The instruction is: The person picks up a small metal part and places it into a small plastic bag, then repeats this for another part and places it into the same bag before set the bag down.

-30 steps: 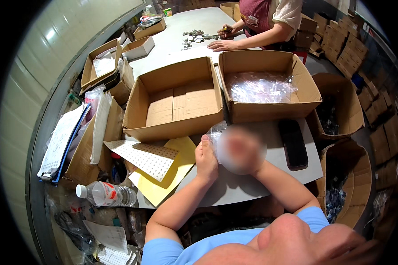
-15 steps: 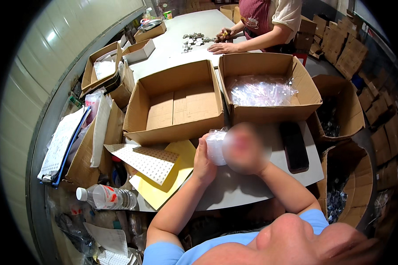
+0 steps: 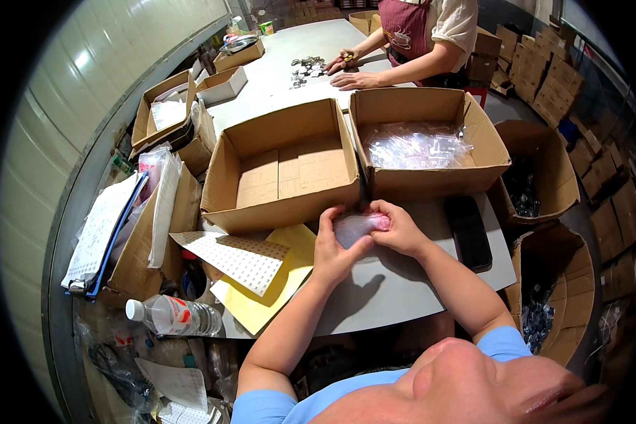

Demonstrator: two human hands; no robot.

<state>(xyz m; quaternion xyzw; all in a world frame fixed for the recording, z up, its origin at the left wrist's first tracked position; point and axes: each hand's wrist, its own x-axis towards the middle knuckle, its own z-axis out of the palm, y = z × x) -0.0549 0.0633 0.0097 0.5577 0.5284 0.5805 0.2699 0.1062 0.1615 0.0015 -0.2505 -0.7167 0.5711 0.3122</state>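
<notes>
Between my two hands is a stack of clear plastic bags (image 3: 351,228), held just above the grey table in front of the two cartons. My left hand (image 3: 333,254) wraps its left side, fingers behind and thumb in front. At the other end, my right hand (image 3: 403,233) closes round a gathered pinkish edge. An open cardboard box (image 3: 279,210) with a bare bottom stands beyond my left hand. Beside it on the right, a second cardboard box (image 3: 438,181) holds a heap of similar clear bags (image 3: 417,146).
A black phone-shaped object (image 3: 468,234) lies right of my right hand. Sticker sheets (image 3: 237,260) rest on yellow paper (image 3: 251,311) at left, near a water bottle (image 3: 173,315). Across the table, a person's hands (image 3: 353,79) work by small metal parts (image 3: 307,67). Cartons (image 3: 557,290) stand at right.
My right hand has come down onto the right end of the bag stack, which is now squeezed and tilted between both hands. The co-worker's far hand shifted slightly left.
</notes>
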